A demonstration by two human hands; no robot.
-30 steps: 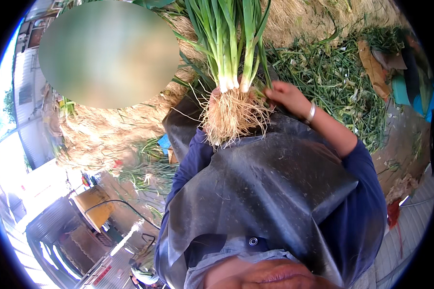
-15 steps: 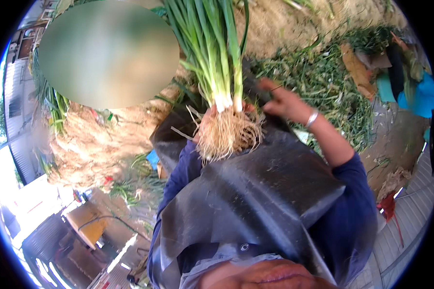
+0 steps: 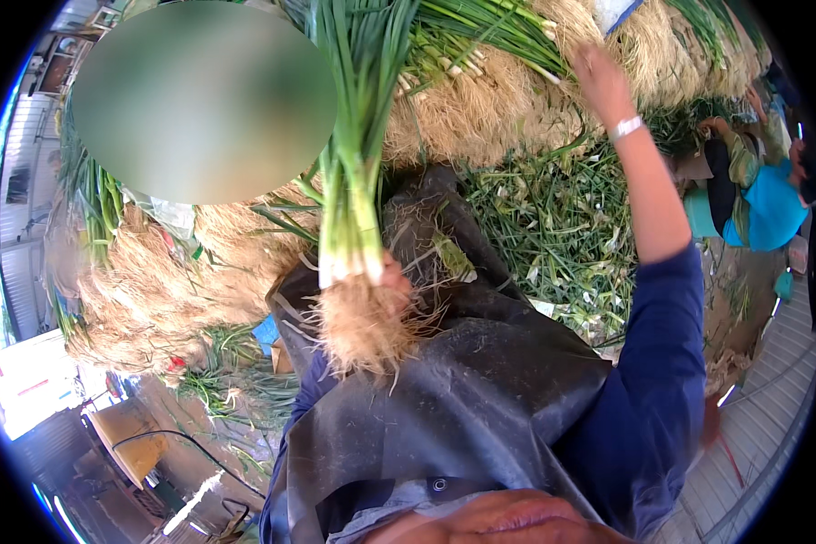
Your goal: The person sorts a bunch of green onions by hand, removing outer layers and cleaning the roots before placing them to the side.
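A thick bunch of green onions stands over my lap, its leaves pointing away and its tangled pale roots hanging toward me. My left hand is closed round the white stalk bases, mostly hidden behind the bunch. Far out to the right, my right hand reaches to the root ends of a heap of onions. Its fingers are smeared and partly merge with the pale roots, so their grip is unclear. A dark apron covers my lap, with loose root strands on it.
Rooty onion piles stretch along the left and across the far side. Cut green leaves litter the ground right of my lap. A person in bright blue is at the far right. A yellowish board stands at the lower left.
The bunch in my left hand has shifted left and nearer to me. My right hand has moved from beside the bunch far out to the heap at the upper right.
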